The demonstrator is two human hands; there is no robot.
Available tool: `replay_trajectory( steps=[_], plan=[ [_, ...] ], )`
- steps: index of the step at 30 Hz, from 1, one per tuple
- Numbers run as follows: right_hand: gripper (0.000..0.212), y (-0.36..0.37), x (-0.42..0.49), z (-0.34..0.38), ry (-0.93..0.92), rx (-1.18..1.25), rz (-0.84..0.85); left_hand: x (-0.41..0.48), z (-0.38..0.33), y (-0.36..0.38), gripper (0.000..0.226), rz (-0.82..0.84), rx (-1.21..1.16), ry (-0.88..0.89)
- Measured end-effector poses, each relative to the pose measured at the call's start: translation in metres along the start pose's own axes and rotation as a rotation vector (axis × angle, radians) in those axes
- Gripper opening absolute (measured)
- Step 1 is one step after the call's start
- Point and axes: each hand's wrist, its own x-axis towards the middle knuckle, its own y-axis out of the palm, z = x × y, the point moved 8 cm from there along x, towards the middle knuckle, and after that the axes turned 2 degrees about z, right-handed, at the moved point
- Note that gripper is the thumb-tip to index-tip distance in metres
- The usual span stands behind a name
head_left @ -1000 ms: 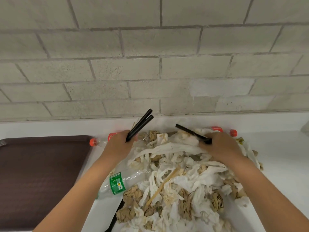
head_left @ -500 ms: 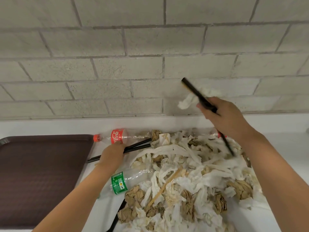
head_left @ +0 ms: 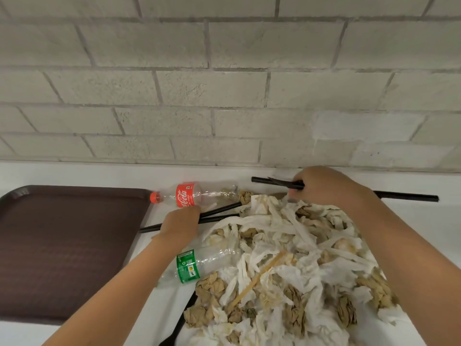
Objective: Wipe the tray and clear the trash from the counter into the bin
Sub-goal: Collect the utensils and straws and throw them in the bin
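Counter: a white counter (head_left: 424, 236) runs along the foot of a wall, and both forearms reach out over it from the near edge.
Black utensil: a black plastic handle (head_left: 180, 318) lies nearest, below the left forearm, its far end tucked under the paper.
Trash pile: a heap of crumpled white and brown paper napkins (head_left: 294, 248) fills the counter between the two arms and under the right forearm.
Wooden stick: a pale wooden stick (head_left: 259, 278) lies slantwise on the heap, nearer than either hand.
Green-label bottle: a clear empty bottle (head_left: 197, 267) lies on its side just right of the left forearm, touching the heap's edge.
Tray: the dark brown tray (head_left: 62, 245) sits flat on the counter, left of the left arm, its surface bare.
Left hand: the left hand (head_left: 180, 224) has its fingers curled round a pair of black sticks (head_left: 220, 211), which lie low across the counter with their far ends at the heap.
Cola bottle: a clear red-label bottle (head_left: 189, 196) lies on its side just beyond the left hand, cap towards the tray.
Right hand: the right hand (head_left: 326, 187), at the heap's far edge, grips a long black stick (head_left: 409, 196) that juts out on both sides of it, close to the wall's foot.
Wall: pale grey painted brick (head_left: 224, 83) with darker joints fills the background beyond both hands.
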Motion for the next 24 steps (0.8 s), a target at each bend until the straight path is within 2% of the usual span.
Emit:
replay_trajectory(
  steps=[2, 4, 8, 14, 19, 22, 24],
  plan=[
    [0.016, 0.004, 0.015, 0.003, 0.007, 0.034, -0.079, -0.006, 0.004, -0.01, 0.029, -0.022, 0.026, 0.02],
    [0.019, 0.014, 0.035, 0.007, 0.014, -0.038, -0.131, -0.014, 0.009, -0.023, 0.032, -0.055, 0.026, 0.036],
    [0.033, 0.051, 0.064, 0.006, 0.07, -0.174, -0.051, -0.034, 0.031, -0.051, 0.03, -0.069, -0.061, -0.016],
    [0.027, 0.069, 0.068, -0.002, 0.016, -0.196, -0.121, -0.077, 0.035, -0.072, 0.023, -0.098, -0.268, -0.022],
    [0.024, 0.067, 0.067, -0.001, 0.003, -0.172, -0.061, -0.111, -0.012, -0.059, 0.016, -0.027, -0.463, 0.063],
    [0.028, 0.052, 0.058, -0.004, -0.038, -0.085, -0.167, -0.127, -0.068, -0.039, 0.024, 0.068, -0.519, 0.2],
    [0.026, 0.03, 0.046, -0.007, -0.052, 0.109, -0.299, -0.13, -0.094, -0.023, 0.029, 0.106, -0.506, 0.22]
  ],
)
